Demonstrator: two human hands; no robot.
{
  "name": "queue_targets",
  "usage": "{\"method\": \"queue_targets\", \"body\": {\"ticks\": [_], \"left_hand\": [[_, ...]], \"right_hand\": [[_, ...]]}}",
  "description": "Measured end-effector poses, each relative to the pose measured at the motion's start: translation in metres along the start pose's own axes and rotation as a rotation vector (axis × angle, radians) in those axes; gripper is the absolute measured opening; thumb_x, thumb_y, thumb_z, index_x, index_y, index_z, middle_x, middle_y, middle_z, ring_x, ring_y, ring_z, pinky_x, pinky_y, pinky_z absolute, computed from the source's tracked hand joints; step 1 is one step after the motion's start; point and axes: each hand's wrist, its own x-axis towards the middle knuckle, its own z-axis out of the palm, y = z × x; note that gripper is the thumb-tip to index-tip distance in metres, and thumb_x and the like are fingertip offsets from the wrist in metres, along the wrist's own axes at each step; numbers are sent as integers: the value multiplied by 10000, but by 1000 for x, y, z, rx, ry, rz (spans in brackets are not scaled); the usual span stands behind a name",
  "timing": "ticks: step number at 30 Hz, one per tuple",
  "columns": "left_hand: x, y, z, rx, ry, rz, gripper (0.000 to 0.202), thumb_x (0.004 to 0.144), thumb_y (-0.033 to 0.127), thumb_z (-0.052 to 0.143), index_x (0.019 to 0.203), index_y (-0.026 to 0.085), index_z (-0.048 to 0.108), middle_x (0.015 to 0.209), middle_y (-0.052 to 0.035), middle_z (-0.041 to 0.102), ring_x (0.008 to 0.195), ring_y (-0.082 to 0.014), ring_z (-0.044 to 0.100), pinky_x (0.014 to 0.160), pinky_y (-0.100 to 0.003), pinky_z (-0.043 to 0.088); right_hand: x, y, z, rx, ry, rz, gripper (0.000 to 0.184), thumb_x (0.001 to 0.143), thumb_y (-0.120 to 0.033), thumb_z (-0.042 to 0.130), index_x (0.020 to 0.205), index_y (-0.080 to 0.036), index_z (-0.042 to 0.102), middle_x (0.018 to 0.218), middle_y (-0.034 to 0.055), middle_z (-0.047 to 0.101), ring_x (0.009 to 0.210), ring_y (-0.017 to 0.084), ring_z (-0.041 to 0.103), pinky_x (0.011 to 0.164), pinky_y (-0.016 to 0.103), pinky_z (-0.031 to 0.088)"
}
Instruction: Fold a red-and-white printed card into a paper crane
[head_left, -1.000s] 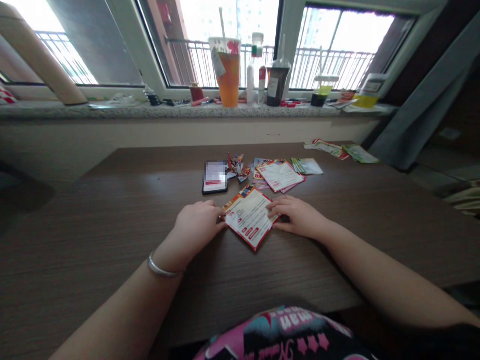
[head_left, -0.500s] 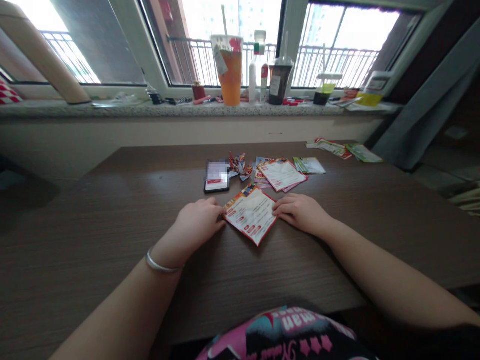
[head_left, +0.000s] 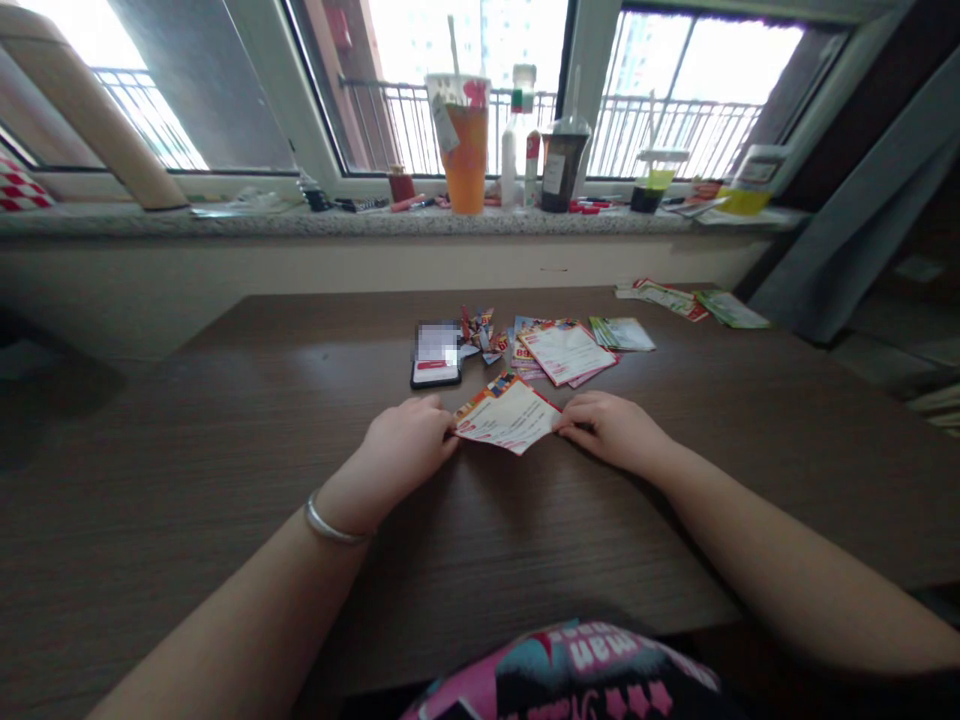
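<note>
A square printed paper sheet (head_left: pixel 510 415), white with red edging and a colourful strip, is held between both hands just above the table. My left hand (head_left: pixel 415 440) pinches its left corner. At the right corner, my right hand (head_left: pixel 611 428) has its fingers closed on the paper. The near corner is raised off the wood. Beyond the sheet lie a phone (head_left: pixel 436 355) with a lit screen, a folded paper piece (head_left: pixel 484 335) in orange and blue, and a stack of similar sheets (head_left: pixel 568 352).
Green and white papers (head_left: pixel 622 334) lie right of the stack, with more leaflets (head_left: pixel 670 298) at the table's far right edge. On the stone windowsill (head_left: pixel 360 222) stand an orange drink cup (head_left: pixel 466 150), a dark drink cup (head_left: pixel 562 165) and clear bottles. A grey curtain (head_left: pixel 847 200) hangs at right.
The sheet's near corner has lifted up and away from me, with a shadow beneath it. Both hands keep hold of the side corners. The view has shifted slightly.
</note>
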Motion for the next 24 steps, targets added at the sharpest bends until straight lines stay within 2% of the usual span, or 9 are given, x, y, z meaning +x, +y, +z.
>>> {"method": "queue_targets", "body": {"ticks": [4, 7, 11, 13, 17, 24], "left_hand": [[5, -2, -2, 34, -9, 40, 265, 864, 377, 515, 941, 221, 716, 983, -84, 649, 902, -217, 620, 806, -306, 484], [9, -3, 0, 56, 14, 14, 331, 883, 426, 473, 889, 203, 717, 936, -98, 672, 852, -228, 639, 754, -316, 489], [15, -3, 7, 35, 128, -15, 556, 933, 547, 297, 808, 192, 708, 846, -100, 684, 792, -242, 652, 665, -317, 482], [17, -3, 12, 34, 192, -37, 584, 936, 561, 269, 801, 184, 694, 851, -98, 683, 792, -234, 651, 641, -297, 472], [21, -2, 18, 29, 233, -70, 524, 939, 522, 296, 831, 169, 668, 892, -100, 678, 812, -222, 645, 618, -273, 455], [27, -4, 28, 55, 244, -28, 387, 947, 442, 350, 906, 158, 609, 928, -97, 652, 836, -211, 631, 644, -270, 450]], "right_hand": [[3, 0, 3, 54, 38, 67, 178, 881, -257, 536, 892, -201, 704, 911, 48, 717, 850, 186, 636, 780, 299, 478], [6, -1, 7, 98, 68, 126, 179, 868, -255, 535, 881, -195, 703, 858, 47, 718, 785, 184, 633, 711, 288, 466], [10, -2, 13, 125, 100, 209, 201, 868, -311, 527, 842, -207, 697, 800, 32, 707, 713, 173, 612, 640, 273, 435], [14, -3, 17, 106, 117, 252, 213, 870, -346, 528, 857, -213, 694, 803, 31, 704, 690, 166, 601, 611, 263, 415], [20, -3, 21, 33, 134, 326, 226, 842, -412, 572, 910, -227, 683, 846, 42, 703, 710, 174, 605, 576, 252, 379], [25, -2, 21, 5, 122, 377, 236, 812, -430, 602, 961, -261, 673, 872, 29, 701, 744, 190, 613, 574, 258, 361]]}}
